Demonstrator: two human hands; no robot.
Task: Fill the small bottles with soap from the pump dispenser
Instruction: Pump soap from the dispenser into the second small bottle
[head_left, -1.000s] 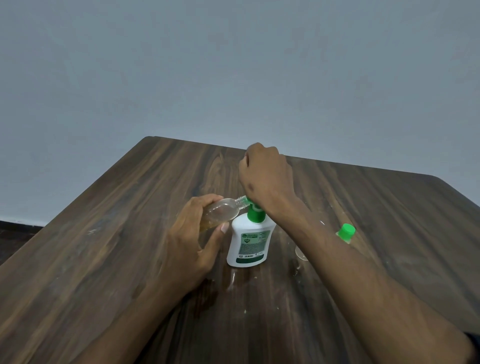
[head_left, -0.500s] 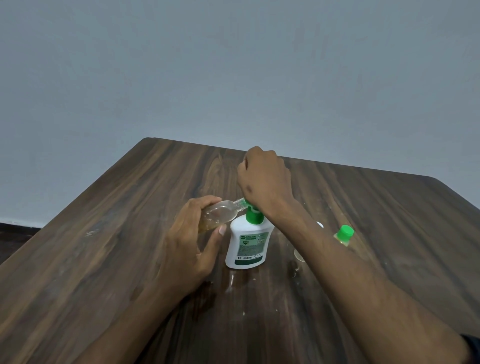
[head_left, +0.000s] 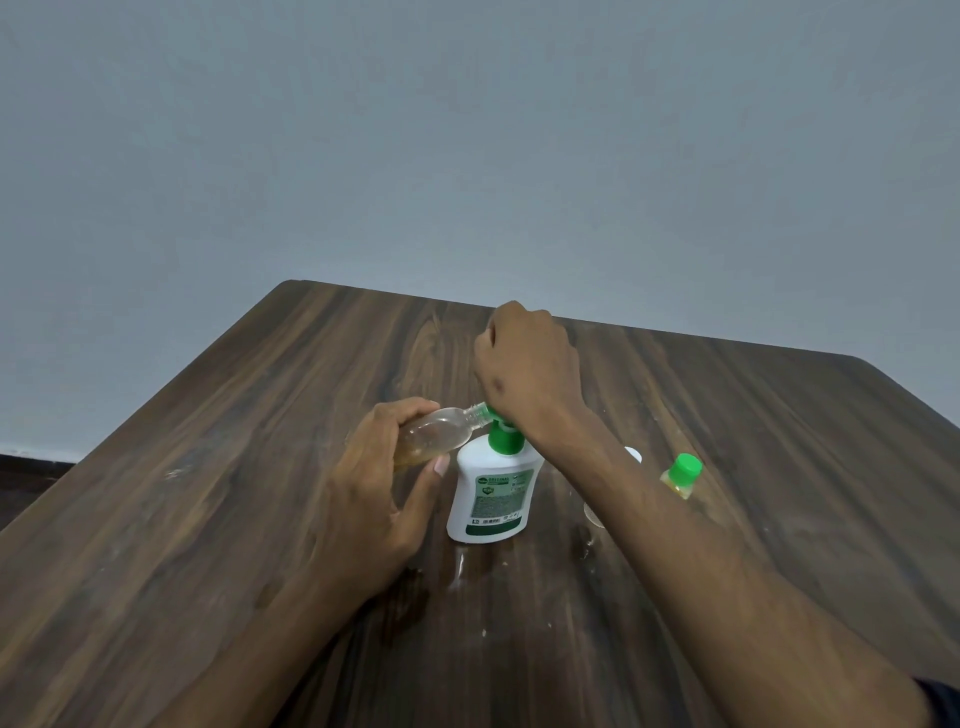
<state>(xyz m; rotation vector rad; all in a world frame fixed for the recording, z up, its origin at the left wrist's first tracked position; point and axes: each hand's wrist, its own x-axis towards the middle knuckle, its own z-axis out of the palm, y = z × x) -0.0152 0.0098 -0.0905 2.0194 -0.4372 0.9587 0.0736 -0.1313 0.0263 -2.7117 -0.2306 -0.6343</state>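
I am looking down at a dark wood-grain table (head_left: 218, 519) set against a plain grey wall (head_left: 467, 130), and both hands are working near its middle. My left hand (head_left: 374, 499) is holding a small clear bottle (head_left: 434, 439) tipped almost on its side, fingers curling over the top of it and the thumb lying underneath; some amber soap is pooling in the lower part of that bottle. Its open neck is pointing right and meeting the green spout of the pump dispenser (head_left: 493, 496), a white bottle with a green collar and a green-and-white label, which is standing upright on the table just beside the left thumb. My right hand (head_left: 527, 371) is sitting on top of the pump head as a closed fist, fingers curled down and away from me, so I cannot tell exactly how they are lying on the pump. Behind the right forearm a second small bottle with a green cap (head_left: 683, 475) is resting on the table, holding yellowish soap, and something white and a clear rounded shape are peeking out from the forearm's edges, too hidden to identify. A few wet smears are shining on the wood in front of the dispenser
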